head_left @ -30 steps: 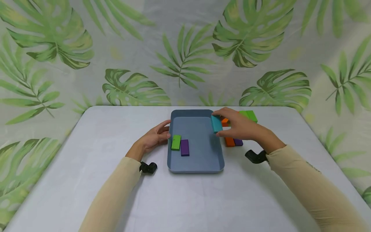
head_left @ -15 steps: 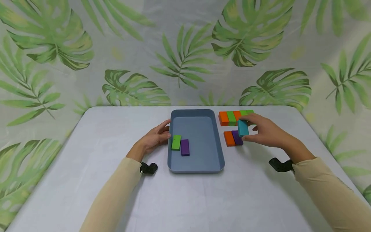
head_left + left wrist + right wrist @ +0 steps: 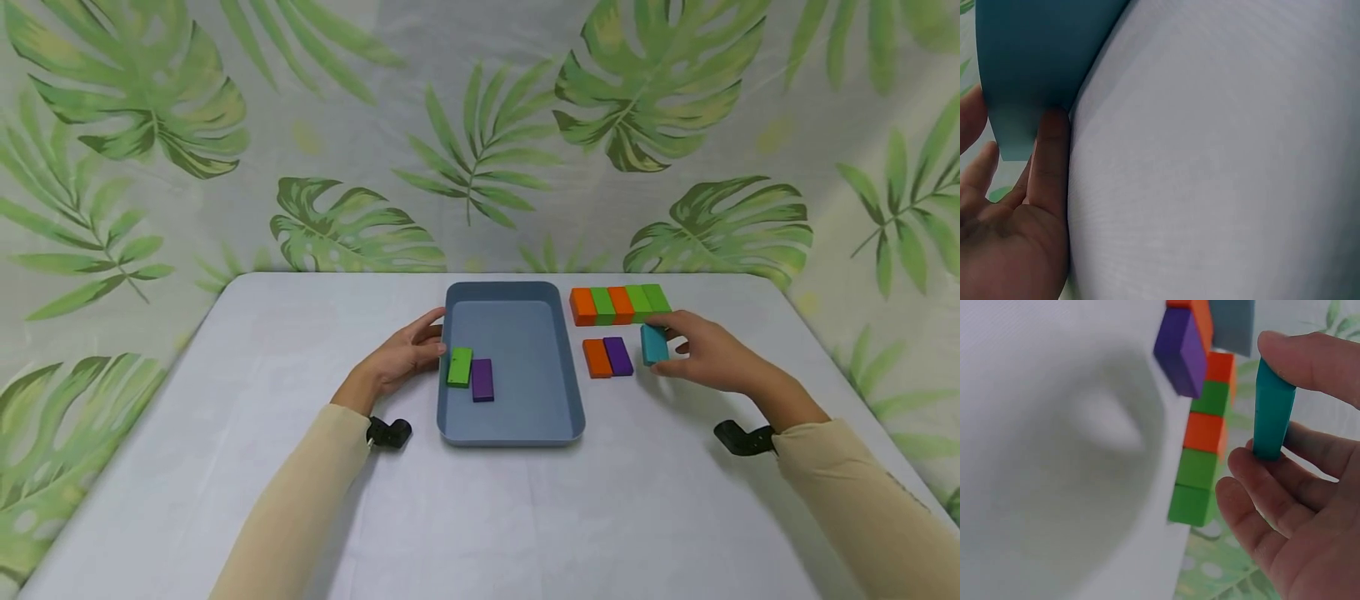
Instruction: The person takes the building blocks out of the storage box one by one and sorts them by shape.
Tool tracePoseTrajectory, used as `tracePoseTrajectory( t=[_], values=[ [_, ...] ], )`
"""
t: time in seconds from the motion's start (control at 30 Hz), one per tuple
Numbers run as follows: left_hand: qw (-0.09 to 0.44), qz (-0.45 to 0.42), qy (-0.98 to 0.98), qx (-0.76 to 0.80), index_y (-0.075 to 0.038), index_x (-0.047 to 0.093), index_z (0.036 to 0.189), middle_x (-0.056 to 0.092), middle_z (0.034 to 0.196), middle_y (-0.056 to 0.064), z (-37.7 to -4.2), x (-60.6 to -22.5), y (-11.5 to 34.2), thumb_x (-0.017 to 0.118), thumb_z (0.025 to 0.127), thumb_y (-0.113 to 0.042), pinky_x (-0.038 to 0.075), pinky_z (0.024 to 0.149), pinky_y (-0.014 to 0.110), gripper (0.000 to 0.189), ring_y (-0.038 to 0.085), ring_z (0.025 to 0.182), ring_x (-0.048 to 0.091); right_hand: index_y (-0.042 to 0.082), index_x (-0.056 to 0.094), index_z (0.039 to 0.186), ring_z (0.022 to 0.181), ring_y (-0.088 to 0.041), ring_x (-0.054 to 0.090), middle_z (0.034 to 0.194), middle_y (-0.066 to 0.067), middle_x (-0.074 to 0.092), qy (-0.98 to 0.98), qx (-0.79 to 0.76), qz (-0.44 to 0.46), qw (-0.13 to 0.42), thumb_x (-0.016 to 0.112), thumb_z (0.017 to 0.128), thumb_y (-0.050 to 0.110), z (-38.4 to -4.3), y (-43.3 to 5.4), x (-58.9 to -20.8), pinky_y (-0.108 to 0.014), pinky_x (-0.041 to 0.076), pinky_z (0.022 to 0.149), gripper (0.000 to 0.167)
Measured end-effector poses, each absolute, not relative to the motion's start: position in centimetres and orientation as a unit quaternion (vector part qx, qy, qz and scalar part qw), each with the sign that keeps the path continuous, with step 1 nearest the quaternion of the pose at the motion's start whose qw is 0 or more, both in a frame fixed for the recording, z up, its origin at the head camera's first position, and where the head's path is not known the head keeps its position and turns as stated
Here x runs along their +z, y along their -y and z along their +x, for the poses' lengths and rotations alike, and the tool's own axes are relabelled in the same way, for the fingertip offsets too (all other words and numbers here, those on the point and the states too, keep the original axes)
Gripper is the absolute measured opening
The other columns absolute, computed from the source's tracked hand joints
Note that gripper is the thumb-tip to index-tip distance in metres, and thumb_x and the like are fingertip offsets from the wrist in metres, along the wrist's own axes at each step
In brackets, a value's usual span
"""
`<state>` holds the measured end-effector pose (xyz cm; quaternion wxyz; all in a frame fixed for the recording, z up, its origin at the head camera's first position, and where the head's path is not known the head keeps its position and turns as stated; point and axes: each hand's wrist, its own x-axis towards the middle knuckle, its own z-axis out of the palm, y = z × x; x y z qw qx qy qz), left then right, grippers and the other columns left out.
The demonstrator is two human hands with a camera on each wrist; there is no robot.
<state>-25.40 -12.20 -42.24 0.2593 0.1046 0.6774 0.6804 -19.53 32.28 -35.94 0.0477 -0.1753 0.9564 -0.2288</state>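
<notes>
In the head view my right hand (image 3: 708, 354) pinches a teal block (image 3: 654, 345) between thumb and fingertips, to the right of a purple block (image 3: 618, 356). The right wrist view shows the block (image 3: 1272, 412) upright, with the thumb on its top end and fingertips beneath. My left hand (image 3: 401, 358) rests against the left side of a blue-grey tray (image 3: 510, 442), its thumb tip at the rim. From the left wrist, relaxed fingers (image 3: 1050, 162) lie along the tray's outer wall (image 3: 1041, 56). A green block (image 3: 460, 367) and a purple block (image 3: 482, 380) lie inside the tray.
Right of the tray, an orange block (image 3: 597, 358) lies alongside the purple one. Behind them stands a row of several orange and green blocks (image 3: 622, 305). The white-covered table (image 3: 300, 308) ends at a leaf-patterned cloth (image 3: 480, 150).
My right hand has carried the teal block from over the tray's right rim rightward, past the orange and purple pair. My left hand has stayed at the tray's side.
</notes>
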Motion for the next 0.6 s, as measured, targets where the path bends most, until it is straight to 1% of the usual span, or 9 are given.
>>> tracePoseTrajectory(
  t=[0.3, 0.43, 0.6],
  values=[
    [0.261, 0.102, -0.684, 0.674, -0.022, 0.013, 0.161, 0.021, 0.165, 0.014, -25.5, -42.3, 12.2, 0.052, 0.100, -0.001, 0.030, 0.120, 0.050, 0.076, 0.033, 0.150, 0.030, -0.005, 0.046, 0.141, 0.116, -0.042, 0.056, 0.131, -0.027, 0.054, -0.956, -0.238, -0.157, 0.068, 0.077, 0.084, 0.016, -20.2, -33.5, -38.1, -0.059, 0.051, 0.097, 0.068],
    [0.263, 0.101, -0.685, 0.672, -0.023, 0.013, 0.161, 0.021, 0.165, 0.014, -25.5, -42.2, 12.1, 0.051, 0.100, -0.001, 0.032, 0.120, 0.049, 0.075, 0.033, 0.149, 0.031, -0.006, 0.044, 0.142, 0.115, -0.044, 0.055, 0.132, -0.030, 0.053, -0.959, -0.228, -0.145, 0.082, 0.077, 0.083, 0.018, -20.7, -33.7, -38.7, -0.059, 0.052, 0.095, 0.072],
    [0.263, 0.099, -0.684, 0.673, -0.023, 0.013, 0.161, 0.022, 0.165, 0.014, -25.4, -42.1, 12.1, 0.052, 0.100, -0.001, 0.034, 0.118, 0.048, 0.076, 0.033, 0.149, 0.033, -0.006, 0.043, 0.143, 0.114, -0.043, 0.054, 0.134, -0.031, 0.052, -0.962, -0.216, -0.139, 0.089, 0.076, 0.083, 0.016, -21.5, -33.5, -39.4, -0.060, 0.050, 0.097, 0.071]
  ],
)
